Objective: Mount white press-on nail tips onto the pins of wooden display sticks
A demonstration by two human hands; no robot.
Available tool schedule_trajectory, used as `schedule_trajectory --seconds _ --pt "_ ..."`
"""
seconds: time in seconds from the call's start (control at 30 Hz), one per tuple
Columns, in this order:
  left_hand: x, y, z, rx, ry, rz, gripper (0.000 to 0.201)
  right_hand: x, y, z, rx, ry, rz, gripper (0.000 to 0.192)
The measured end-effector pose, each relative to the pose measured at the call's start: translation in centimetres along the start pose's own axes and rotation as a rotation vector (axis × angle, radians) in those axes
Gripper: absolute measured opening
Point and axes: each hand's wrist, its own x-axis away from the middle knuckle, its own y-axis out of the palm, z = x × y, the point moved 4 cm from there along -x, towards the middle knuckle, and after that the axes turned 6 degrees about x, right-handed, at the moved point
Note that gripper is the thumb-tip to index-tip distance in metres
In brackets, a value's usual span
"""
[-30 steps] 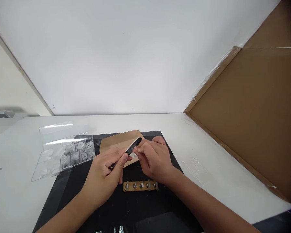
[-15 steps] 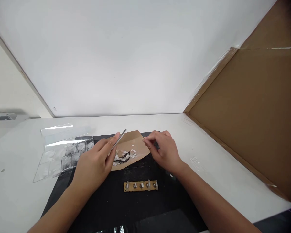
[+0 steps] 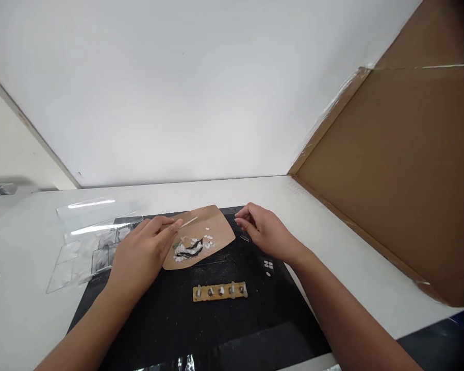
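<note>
My left hand (image 3: pixel 147 247) is closed around a thin, flat, pale stick that looks like a nail file (image 3: pixel 188 222), its free end over the brown paper (image 3: pixel 224 234). On that paper lies a heap of small white pieces (image 3: pixel 185 248) with black strips, and several white ovals beside it. My right hand (image 3: pixel 263 229) is just off the paper's right edge, thumb and fingertips drawn together; anything between them is too small to make out. Nearer me, a tan strip (image 3: pixel 215 292) bears a row of round metal studs with clear and white pieces standing on them.
Beneath everything is a black mat (image 3: pixel 170 330) on a white table (image 3: pixel 19 268). Clear compartment cases (image 3: pixel 71 257) lie at the left, partly behind my left hand. Several white ovals (image 3: pixel 268 265) sit by my right wrist. A brown cardboard panel (image 3: pixel 394 180) stands at the right.
My right hand has moved right, away from the paper. The file in my left hand now lies flatter and lower. The view has shifted slightly, showing more white ovals near my right wrist.
</note>
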Motion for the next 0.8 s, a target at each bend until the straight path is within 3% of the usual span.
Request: schedule_trajectory --seconds 0.23,0.37,0.47,0.6,0.8 --pt "-0.3 -0.6 0.5 0.120 0.079 0.066 0.017 0.1 -0.9 0.5 -0.044 0.006 -0.019 0.010" --pt "-0.5 -1.1 1.5 0.207 0.135 0.128 0.010 0.5 -1.1 -0.5 -0.116 -0.015 -0.039 0.019" --pt "-0.6 -1.1 2.3 0.260 0.199 0.107 0.008 0.9 -1.2 -1.4 -0.139 -0.037 -0.064 0.022" --pt "-0.5 -1.0 2.8 0.279 0.218 0.096 0.012 1.0 -1.2 -1.5 -0.063 -0.074 -0.113 0.021" --pt "-0.2 -0.7 2.6 0.289 0.205 0.057 0.028 0.7 -2.0 -0.1 -0.016 -0.090 -0.013 0.021"
